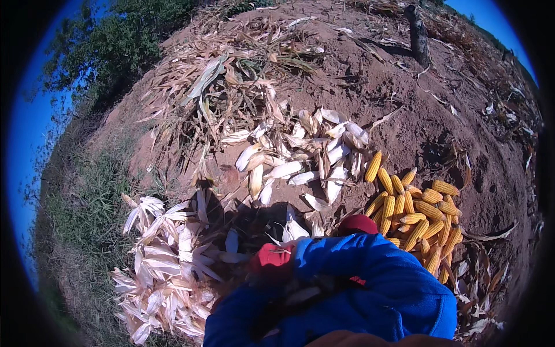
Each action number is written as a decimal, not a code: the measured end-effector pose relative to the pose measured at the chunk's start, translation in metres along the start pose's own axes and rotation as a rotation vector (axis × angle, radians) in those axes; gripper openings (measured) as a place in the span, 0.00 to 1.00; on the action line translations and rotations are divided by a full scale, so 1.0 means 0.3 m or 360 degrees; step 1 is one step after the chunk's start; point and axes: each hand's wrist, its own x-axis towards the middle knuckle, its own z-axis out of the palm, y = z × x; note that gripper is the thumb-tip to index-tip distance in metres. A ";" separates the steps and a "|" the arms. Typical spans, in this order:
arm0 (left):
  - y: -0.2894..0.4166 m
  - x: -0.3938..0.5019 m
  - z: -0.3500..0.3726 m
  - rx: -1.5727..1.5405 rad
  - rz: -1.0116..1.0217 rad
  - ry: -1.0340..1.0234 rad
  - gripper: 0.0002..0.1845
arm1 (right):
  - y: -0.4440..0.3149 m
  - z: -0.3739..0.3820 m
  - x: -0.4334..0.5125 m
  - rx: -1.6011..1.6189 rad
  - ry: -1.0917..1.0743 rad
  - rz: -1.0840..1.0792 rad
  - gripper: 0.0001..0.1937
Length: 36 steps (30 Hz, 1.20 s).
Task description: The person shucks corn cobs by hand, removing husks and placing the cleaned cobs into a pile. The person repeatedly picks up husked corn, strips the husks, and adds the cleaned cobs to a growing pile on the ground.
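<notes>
My right forearm, in a blue sleeve (338, 253), crosses to the left in front of me. Its cuff ends beside a sunlit red shape (271, 259), and I cannot tell whether that is a glove or a clothed knee. The left sleeve (236, 314) comes up from below towards the same spot, where deep shadow blurs my left hand. Neither hand's fingers show clearly, nor what they hold. Just beyond lies a pale dry corn husk (294, 230). A second rounded red shape (357, 224) rises behind the right forearm.
Bare yellow corn cobs (416, 217) are heaped at right. Loose husks (160, 269) pile up at left. Several ears in husks (299, 160) lie ahead, before dry stalks (225, 86). A wooden post (417, 37) stands in the soil farther off; grass (86, 208) borders the left.
</notes>
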 end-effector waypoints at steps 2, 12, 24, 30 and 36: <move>0.016 0.019 -0.010 0.0013 -0.0015 0.0051 0.22 | 0.042 -0.022 0.022 0.0097 0.0297 0.0103 0.18; 0.289 -0.092 -0.424 -0.0033 0.0227 0.1003 0.25 | 0.310 -0.581 -0.104 0.2660 0.1622 0.0390 0.27; 0.154 -0.100 -0.507 -0.1454 0.0222 0.0763 0.28 | 0.380 -0.581 -0.108 0.2978 0.2018 0.0425 0.23; 0.162 -0.072 -0.399 -0.1293 -0.0025 0.0687 0.24 | 0.432 -0.521 -0.134 0.2800 0.2122 0.0622 0.20; 0.153 -0.075 -0.408 -0.1157 -0.0091 0.0724 0.22 | 0.443 -0.518 -0.090 0.2763 0.2433 0.1062 0.23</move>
